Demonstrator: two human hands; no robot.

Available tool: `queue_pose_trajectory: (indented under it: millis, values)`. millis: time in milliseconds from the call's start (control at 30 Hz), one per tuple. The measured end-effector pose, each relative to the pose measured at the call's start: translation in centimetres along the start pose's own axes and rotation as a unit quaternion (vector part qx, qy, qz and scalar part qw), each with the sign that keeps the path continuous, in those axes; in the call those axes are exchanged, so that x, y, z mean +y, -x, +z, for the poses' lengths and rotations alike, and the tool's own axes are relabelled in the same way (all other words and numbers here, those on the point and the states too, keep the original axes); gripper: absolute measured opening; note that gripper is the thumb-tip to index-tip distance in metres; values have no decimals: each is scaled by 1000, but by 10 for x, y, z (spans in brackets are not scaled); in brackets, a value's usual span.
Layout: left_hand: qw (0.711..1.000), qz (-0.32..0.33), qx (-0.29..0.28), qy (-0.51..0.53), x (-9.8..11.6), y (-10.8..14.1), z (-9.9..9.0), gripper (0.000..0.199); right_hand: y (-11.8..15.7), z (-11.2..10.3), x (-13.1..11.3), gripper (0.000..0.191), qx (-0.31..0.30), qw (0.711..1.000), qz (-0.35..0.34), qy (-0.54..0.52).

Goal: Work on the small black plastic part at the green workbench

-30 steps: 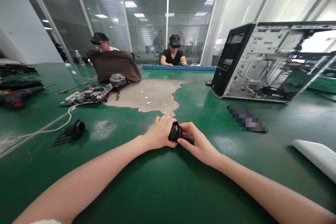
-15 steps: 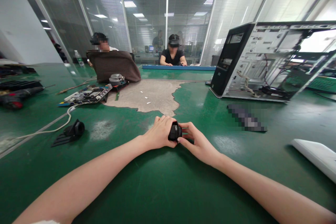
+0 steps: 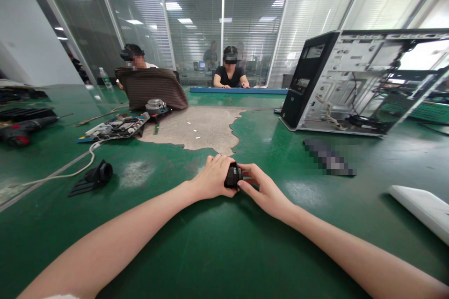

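Observation:
Close in front of me, just over the green table [image 3: 217, 252], a small black part [image 3: 231, 176] with a stepped, ringed end lies between my hands; it resembles a lens, but its exact kind is unclear. My left hand [image 3: 211, 178] wraps around its left side, with the fingers over the top and the thumb underneath. At the ringed right end, my right hand [image 3: 264, 189] has its thumb and fingertips pinched on the rim. The left palm hides much of the part. Further left on the table stands a black plastic piece [image 3: 93, 177] with a round opening and a slatted base.
An opened computer case [image 3: 315, 84] stands at right, behind a blurred-out flat item [image 3: 329, 156] and a white object [image 3: 421, 208]. Left are a circuit board [image 3: 115, 127], a cable [image 3: 66, 175] and a power drill [image 3: 26, 126]. Two people [image 3: 230, 72] sit across the table.
My right thumb has shifted slightly upward on the rim of the black part. My left hand holds still, and the part stays in place.

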State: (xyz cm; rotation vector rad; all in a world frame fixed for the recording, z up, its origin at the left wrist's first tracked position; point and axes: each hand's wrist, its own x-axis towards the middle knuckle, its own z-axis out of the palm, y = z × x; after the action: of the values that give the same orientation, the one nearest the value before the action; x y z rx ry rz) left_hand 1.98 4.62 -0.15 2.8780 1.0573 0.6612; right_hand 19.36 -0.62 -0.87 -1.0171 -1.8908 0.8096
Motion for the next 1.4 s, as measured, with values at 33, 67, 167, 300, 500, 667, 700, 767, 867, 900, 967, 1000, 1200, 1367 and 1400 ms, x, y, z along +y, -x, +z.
queue_pose_trajectory:
  millis: [33, 67, 167, 300, 500, 667, 700, 767, 867, 900, 967, 1000, 1200, 1367, 1400]
  values:
    - [1000, 0, 1, 0, 0, 0, 0, 57, 0, 0, 0, 32, -5, 1000, -5, -2]
    - [1000, 0, 1, -1, 0, 0, 0, 57, 0, 0, 0, 31, -5, 1000, -13, -4]
    - [1000, 2, 4, -3, 0, 0, 0, 57, 1, 0, 1, 24, 17, 999, -40, 7]
    - [1000, 2, 6, -2, 0, 0, 0, 56, 0, 1, 3, 21, 36, 999, -36, 13]
    - [1000, 0, 1, 0, 0, 0, -1, 54, 0, 0, 2, 33, 4, 1000, -6, 12]
    - [1000, 5, 6, -2, 0, 0, -1, 56, 1, 0, 2, 28, 2, 1000, -20, 9]
    - [1000, 5, 7, -3, 0, 1, -1, 57, 1, 1, 3, 25, 13, 999, -31, 15]
    - [1000, 5, 9, -2, 0, 1, -1, 57, 0, 1, 4, 19, 31, 998, -46, 23]
    - [1000, 4, 9, 2, 1, 0, 0, 56, 0, 1, 5, 22, 37, 999, -34, 16]
    - [1000, 4, 8, 3, 1, 0, 0, 56, 0, 1, 4, 26, 34, 999, -26, 14]
    - [1000, 3, 5, 2, 1, 0, 0, 56, 0, 1, 3, 31, 23, 1000, -14, 15]
    - [1000, 3, 3, 2, 1, 0, -1, 55, 0, 0, 3, 32, 14, 1000, -10, 14]
    - [1000, -2, -4, 5, 1, 0, -3, 58, 1, -1, -1, 26, 12, 999, -37, 13]
    - [1000, -8, -8, 7, 2, 0, -3, 55, 0, 0, 2, 20, 37, 998, -46, 18]
    - [1000, -8, -7, 6, 2, 0, -3, 55, 0, 0, 2, 24, 37, 998, -40, 11]
